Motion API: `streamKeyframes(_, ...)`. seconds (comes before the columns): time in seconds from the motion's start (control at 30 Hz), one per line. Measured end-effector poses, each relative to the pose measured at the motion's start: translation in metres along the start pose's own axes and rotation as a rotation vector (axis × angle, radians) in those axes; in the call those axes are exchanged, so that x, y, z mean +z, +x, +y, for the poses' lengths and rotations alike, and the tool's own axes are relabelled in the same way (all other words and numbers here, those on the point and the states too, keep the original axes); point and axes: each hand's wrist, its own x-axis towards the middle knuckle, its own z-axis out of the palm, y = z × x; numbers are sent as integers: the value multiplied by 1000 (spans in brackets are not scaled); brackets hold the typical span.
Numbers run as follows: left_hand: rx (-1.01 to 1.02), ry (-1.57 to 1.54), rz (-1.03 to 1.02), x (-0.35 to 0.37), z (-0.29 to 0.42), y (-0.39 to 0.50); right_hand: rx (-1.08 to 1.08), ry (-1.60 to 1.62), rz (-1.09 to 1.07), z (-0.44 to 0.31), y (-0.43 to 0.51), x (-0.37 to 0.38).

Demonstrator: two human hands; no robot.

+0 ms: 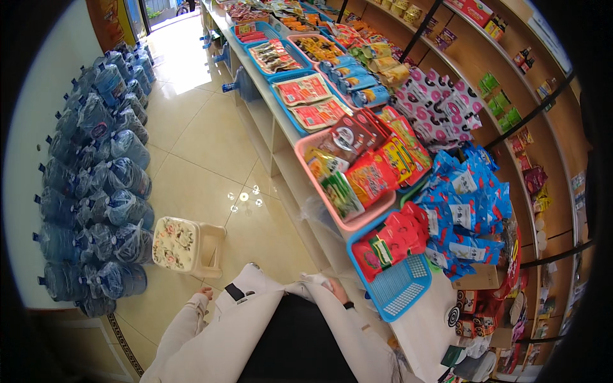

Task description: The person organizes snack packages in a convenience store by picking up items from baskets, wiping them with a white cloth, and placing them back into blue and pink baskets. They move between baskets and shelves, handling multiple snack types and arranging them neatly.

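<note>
My left hand hangs low beside my cream jacket, just below the plastic stool with a floral seat; most of it is in the sleeve and its grip is unclear. My right hand, with a dark band at the wrist, is at the jacket's right side, near a crumpled whitish item; whether it holds this cannot be told. To the right of it, a blue plastic basket with red packets stands on the counter. A pink basket of assorted snack packets is farther up.
Wrapped water-cooler bottles are stacked along the left wall. The long white counter runs along the right, bearing baskets and blue snack bags. Wooden shelves with goods rise behind it. Tiled floor leads to a bright doorway.
</note>
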Motion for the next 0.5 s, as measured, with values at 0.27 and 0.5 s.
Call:
streamKeyframes(0.27, 110, -200, -2, -99, 100, 40, -51, 91, 114, -152, 130, 42)
streamKeyframes(0.5, 108, -187, -60, -100, 199, 78, -130, 61, -15, -226, 262, 74)
